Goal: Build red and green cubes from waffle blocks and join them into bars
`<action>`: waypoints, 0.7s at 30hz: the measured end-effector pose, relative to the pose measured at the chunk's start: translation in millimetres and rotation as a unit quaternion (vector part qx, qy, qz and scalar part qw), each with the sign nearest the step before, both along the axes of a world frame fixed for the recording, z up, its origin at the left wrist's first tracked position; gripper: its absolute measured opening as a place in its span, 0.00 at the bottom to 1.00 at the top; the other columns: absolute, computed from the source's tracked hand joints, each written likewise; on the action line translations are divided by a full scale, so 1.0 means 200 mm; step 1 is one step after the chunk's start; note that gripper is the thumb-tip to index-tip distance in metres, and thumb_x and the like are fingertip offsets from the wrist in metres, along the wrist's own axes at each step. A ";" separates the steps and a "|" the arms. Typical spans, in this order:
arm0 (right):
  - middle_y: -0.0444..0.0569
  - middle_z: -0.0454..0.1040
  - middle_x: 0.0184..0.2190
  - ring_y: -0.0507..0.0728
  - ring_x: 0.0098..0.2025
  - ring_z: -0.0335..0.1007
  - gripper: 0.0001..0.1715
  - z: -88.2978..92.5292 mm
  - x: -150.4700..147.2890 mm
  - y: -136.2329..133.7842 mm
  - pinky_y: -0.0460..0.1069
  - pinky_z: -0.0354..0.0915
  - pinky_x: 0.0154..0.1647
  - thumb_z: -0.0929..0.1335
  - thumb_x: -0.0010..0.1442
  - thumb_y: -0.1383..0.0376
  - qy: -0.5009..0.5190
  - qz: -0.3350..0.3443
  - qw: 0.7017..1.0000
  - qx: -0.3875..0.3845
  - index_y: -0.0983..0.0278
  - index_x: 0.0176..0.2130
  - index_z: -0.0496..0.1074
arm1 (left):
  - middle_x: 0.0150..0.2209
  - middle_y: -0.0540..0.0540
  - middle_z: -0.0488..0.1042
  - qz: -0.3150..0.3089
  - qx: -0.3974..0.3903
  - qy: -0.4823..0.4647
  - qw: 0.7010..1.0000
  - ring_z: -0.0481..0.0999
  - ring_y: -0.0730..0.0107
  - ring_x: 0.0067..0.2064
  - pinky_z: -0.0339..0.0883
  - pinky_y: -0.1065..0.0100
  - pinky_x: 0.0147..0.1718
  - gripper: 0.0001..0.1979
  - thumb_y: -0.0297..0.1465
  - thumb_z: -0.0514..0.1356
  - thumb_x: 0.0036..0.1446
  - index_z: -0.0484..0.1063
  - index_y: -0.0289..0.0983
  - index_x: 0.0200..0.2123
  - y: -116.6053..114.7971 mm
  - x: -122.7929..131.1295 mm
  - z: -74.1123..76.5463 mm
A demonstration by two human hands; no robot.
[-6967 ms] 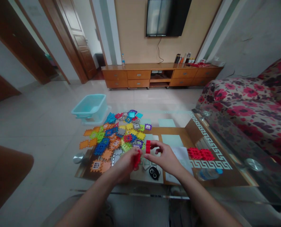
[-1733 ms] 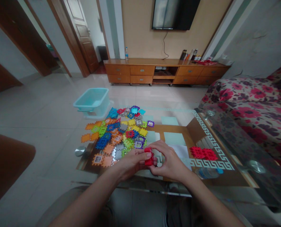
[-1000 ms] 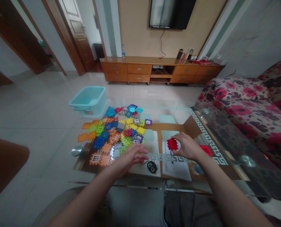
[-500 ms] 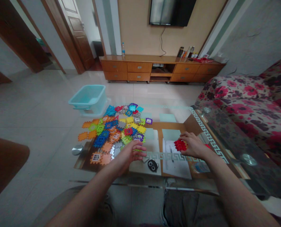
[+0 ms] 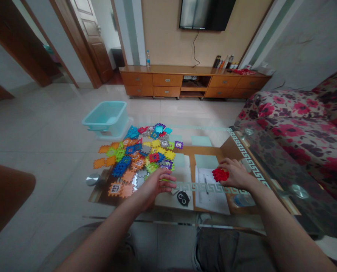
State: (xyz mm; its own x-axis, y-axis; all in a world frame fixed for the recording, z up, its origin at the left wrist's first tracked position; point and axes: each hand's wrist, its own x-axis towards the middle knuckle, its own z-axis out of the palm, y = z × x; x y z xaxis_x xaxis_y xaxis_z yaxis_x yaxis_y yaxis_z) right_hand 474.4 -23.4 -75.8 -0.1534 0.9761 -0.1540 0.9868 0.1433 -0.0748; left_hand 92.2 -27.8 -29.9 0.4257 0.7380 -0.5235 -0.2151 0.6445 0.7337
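Gripping red plastic pieces (image 5: 219,175), toothed at the edges and joined into a chunky block, right of the frame's centre. Clamped on the block's right side with thumb and fingers of the right hand (image 5: 233,175); cannot tell whether touching the clear glass table (image 5: 185,216) with it.

Near the middle, reaching up from the lower left with the left hand (image 5: 157,184), fingers slightly bent and a little apart. Just beyond, left of centre, spread in a loose, overlapping heap of flat plastic tiles (image 5: 132,149), squarish with notched rims, some with white window lattices; coloured orange, blue, lime, yellow, grey and purple.

Crossed at lower centre by a frosted, angular key-pattern band (image 5: 196,187). Seen through the glass, below the middle: smooth white paper sheets (image 5: 213,202) and a rounded black object (image 5: 183,198) with two pointed ears and pale rings. Just right of the sheets, partly blurred by reflections, showing a clear bottle (image 5: 240,200) with some blue on it.

Farther left, on glossy floor tiling, set with a translucent aqua bin (image 5: 120,122), its corners rounded. Filled at the right edge by a soft, flower-printed sofa (image 5: 301,136); lined at upper centre with a long wooden cabinet (image 5: 138,81).
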 end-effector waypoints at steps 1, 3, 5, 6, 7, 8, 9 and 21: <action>0.54 0.72 0.52 0.68 0.51 0.66 0.27 0.00 0.00 0.00 0.60 0.60 0.56 0.75 0.43 0.58 -0.003 -0.001 1.000 0.000 0.57 0.46 0.80 | 0.40 0.41 0.78 0.003 0.001 -0.002 1.000 0.80 0.64 0.36 0.69 0.64 0.39 0.14 0.40 0.54 0.61 0.68 0.36 0.43 0.00 0.00 0.00; 0.53 0.72 0.51 0.68 0.51 0.67 0.25 0.01 0.00 -0.01 0.60 0.60 0.56 0.75 0.44 0.58 -0.006 -0.002 1.000 0.001 0.56 0.44 0.80 | 0.40 0.42 0.78 0.006 0.002 -0.004 1.000 0.80 0.64 0.36 0.69 0.65 0.38 0.14 0.40 0.54 0.61 0.68 0.36 0.43 0.00 0.00 0.00; 0.53 0.73 0.50 0.68 0.51 0.67 0.24 0.02 -0.01 -0.01 0.60 0.60 0.55 0.75 0.44 0.58 -0.006 -0.003 1.000 0.000 0.56 0.44 0.81 | 0.40 0.42 0.78 0.007 0.003 -0.005 1.000 0.80 0.64 0.36 0.69 0.65 0.39 0.14 0.40 0.53 0.62 0.68 0.37 0.43 0.00 0.00 -0.01; 0.54 0.73 0.50 0.68 0.51 0.67 0.24 0.02 -0.01 -0.01 0.60 0.61 0.54 0.75 0.44 0.58 -0.005 -0.004 1.000 0.000 0.56 0.44 0.81 | 0.39 0.42 0.78 0.008 0.003 -0.005 1.000 0.80 0.64 0.36 0.69 0.65 0.39 0.14 0.40 0.54 0.61 0.68 0.37 0.43 0.00 0.00 -0.01; 0.54 0.73 0.50 0.68 0.50 0.67 0.24 0.03 -0.01 -0.01 0.60 0.61 0.53 0.75 0.44 0.58 -0.003 -0.005 1.000 0.000 0.56 0.44 0.81 | 0.39 0.42 0.78 0.008 0.001 -0.004 1.000 0.80 0.64 0.36 0.69 0.65 0.39 0.14 0.40 0.54 0.61 0.68 0.37 0.43 0.00 0.00 -0.01; 0.54 0.73 0.50 0.69 0.50 0.67 0.25 0.03 -0.01 -0.01 0.60 0.61 0.53 0.75 0.44 0.58 -0.001 -0.006 1.000 -0.001 0.57 0.44 0.81 | 0.39 0.42 0.78 0.008 0.001 -0.004 1.000 0.80 0.64 0.36 0.69 0.65 0.38 0.14 0.40 0.54 0.61 0.68 0.37 0.43 0.00 0.00 -0.01; 0.55 0.73 0.50 0.69 0.50 0.68 0.25 0.03 -0.01 -0.01 0.60 0.61 0.52 0.75 0.44 0.57 0.000 -0.008 1.000 -0.001 0.57 0.44 0.81 | 0.39 0.42 0.78 0.007 0.000 -0.005 1.000 0.80 0.64 0.35 0.69 0.65 0.38 0.15 0.41 0.54 0.61 0.68 0.37 0.43 0.00 0.00 -0.01; 0.53 0.72 0.51 0.68 0.52 0.67 0.27 0.01 0.01 0.00 0.60 0.59 0.57 0.74 0.43 0.59 -0.002 -0.014 1.000 -0.018 0.56 0.46 0.80 | 0.38 0.41 0.78 0.002 -0.008 0.003 1.000 0.80 0.64 0.35 0.70 0.66 0.36 0.14 0.39 0.51 0.63 0.68 0.36 0.43 0.01 0.01 0.00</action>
State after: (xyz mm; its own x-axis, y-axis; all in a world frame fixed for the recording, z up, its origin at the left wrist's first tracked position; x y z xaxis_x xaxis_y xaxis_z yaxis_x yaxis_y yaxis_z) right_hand 476.5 -23.0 -73.5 -0.1248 0.9739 -0.1897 0.9908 0.1123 -0.0752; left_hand 93.3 -26.7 -29.7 0.4206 0.7312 -0.5370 -0.2133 0.6550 0.7249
